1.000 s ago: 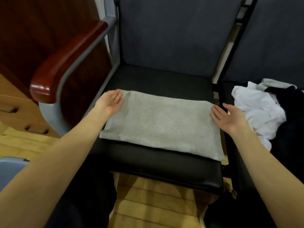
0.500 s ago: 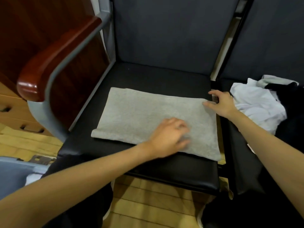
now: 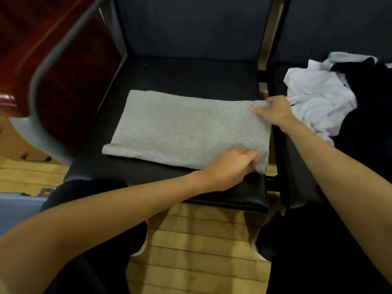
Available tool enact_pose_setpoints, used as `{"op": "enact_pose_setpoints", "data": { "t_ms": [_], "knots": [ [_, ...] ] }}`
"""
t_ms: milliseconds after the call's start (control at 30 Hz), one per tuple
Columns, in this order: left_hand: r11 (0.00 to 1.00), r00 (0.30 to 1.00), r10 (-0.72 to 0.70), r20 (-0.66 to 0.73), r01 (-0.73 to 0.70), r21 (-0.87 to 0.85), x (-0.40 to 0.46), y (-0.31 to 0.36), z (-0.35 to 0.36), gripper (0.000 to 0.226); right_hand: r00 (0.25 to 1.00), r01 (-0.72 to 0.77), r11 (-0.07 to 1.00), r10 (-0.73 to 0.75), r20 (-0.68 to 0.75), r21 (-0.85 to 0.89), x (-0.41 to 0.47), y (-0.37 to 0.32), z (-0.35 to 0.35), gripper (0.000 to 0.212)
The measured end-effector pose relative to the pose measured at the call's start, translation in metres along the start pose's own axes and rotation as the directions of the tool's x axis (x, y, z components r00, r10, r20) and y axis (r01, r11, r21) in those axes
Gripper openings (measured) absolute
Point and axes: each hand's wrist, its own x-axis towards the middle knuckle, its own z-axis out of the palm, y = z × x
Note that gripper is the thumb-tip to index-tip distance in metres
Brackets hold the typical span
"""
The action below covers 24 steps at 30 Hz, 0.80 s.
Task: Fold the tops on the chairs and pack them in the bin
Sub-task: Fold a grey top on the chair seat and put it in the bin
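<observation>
A grey top (image 3: 186,128), folded into a flat rectangle, lies on the black seat (image 3: 186,77) of the left chair. My left hand (image 3: 231,166) pinches its near right corner, which is lifted slightly. My right hand (image 3: 273,111) grips its far right corner, the fabric bunched under the fingers. On the right chair's seat lies a crumpled white top (image 3: 318,96) with a black top (image 3: 369,92) beside it, both unfolded. A corner of a pale blue bin (image 3: 19,206) shows at the lower left.
The left chair's red-brown wooden armrest (image 3: 25,66) on a grey frame rises at the left, with a wooden drawer unit (image 3: 19,145) behind it. My knees and shoes (image 3: 261,247) stand on the wooden floor (image 3: 191,251) before the seats.
My left hand crossed from the top's left edge to its near right corner and took hold. My right hand closed on the far right corner.
</observation>
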Motion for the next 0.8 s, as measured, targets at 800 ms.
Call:
{"op": "enact_pose_setpoints", "data": {
  "t_ms": [800],
  "knots": [
    [-0.221,0.480,-0.765,0.429,0.430,-0.875,-0.112,-0.030,-0.092,0.017,0.975,-0.062,0.930,-0.020,0.221,0.362,-0.037,-0.133,0.067,0.002]
  ]
}}
